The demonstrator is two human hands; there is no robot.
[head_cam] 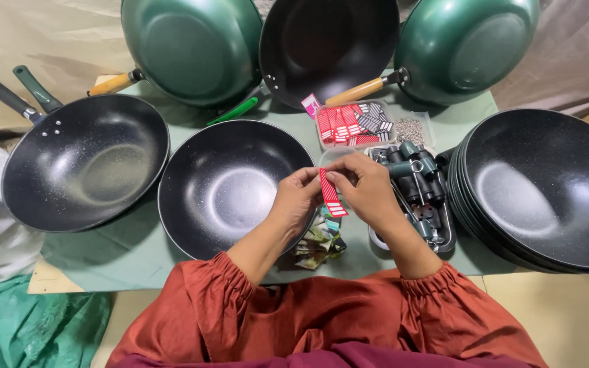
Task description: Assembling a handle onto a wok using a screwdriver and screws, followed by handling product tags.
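Observation:
Both my hands meet over the green table (138, 249), pinching a narrow red-and-white striped sticker (330, 193) that hangs down between them. My left hand (297, 200) grips its upper left edge with thumb and fingers. My right hand (368, 189) holds the top from the other side. Just left of the hands sits a black handleless wok (230, 184). Crumpled sticker backings (320, 243) lie under my wrists.
A clear tray of red stickers (352, 124) and a small box of screws (411, 129) lie behind my hands. A tray of dark green handles (418, 187) is at right, beside a stack of black woks (547, 187). More woks (86, 160) stand left and behind (192, 48).

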